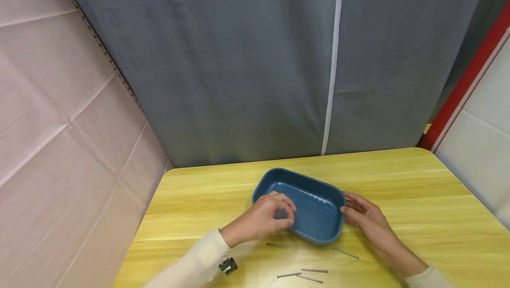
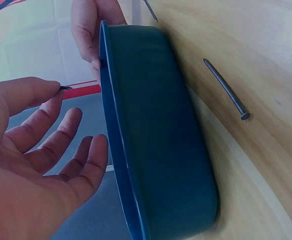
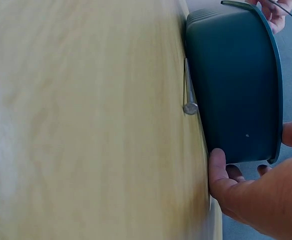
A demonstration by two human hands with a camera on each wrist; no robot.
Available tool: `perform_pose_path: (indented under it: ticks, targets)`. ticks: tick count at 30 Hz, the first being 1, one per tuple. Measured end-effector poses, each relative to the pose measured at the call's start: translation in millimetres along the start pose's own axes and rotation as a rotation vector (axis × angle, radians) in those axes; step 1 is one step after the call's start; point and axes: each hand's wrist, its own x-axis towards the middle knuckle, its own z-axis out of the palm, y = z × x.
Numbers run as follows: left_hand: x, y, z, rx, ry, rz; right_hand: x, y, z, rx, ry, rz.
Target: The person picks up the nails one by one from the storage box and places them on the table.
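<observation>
My left hand (image 1: pixel 271 215) is over the near left part of a blue rectangular plastic box (image 1: pixel 316 224), its thumb and forefinger pinching a nail (image 3: pixel 284 10). Only the dark tip of that nail peeks out in the left wrist view; the other fingers are spread loosely. At the box's right end, my right hand (image 1: pixel 368 224) grips the wall, with a digit up by the rim and fingers (image 3: pixel 218 165) low against the outside. One nail (image 1: pixel 276 245) lies in front of the box at left, another nail (image 1: pixel 345 253) near its right corner.
Closer to the table's front, several more nails (image 1: pixel 314 270) lie grouped together. The wood-grain table (image 1: pixel 199 199) backs onto a grey curtain (image 1: pixel 239 80). Pale cloth (image 1: pixel 79 124) hangs at left, and a white panel with a red edge (image 1: pixel 478 75) stands at right.
</observation>
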Motion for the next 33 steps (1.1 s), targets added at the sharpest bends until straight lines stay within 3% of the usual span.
perform_pose_path:
  ticks: [14,25,33]
  targets:
    - [-29.0,0.1,-11.5,-0.055,0.035,-0.039,1.2,-0.6,-1.3,-0.010,-0.006,0.015]
    - [-55.4,5.8,5.5,0.066,0.030,0.016,1.0,-2.6,-0.8,-0.004,-0.014,-0.002]
    - [-70.1,-3.2,17.3,0.152,0.038,0.056,1.5,-1.8,0.2,-0.006,-0.016,0.003]
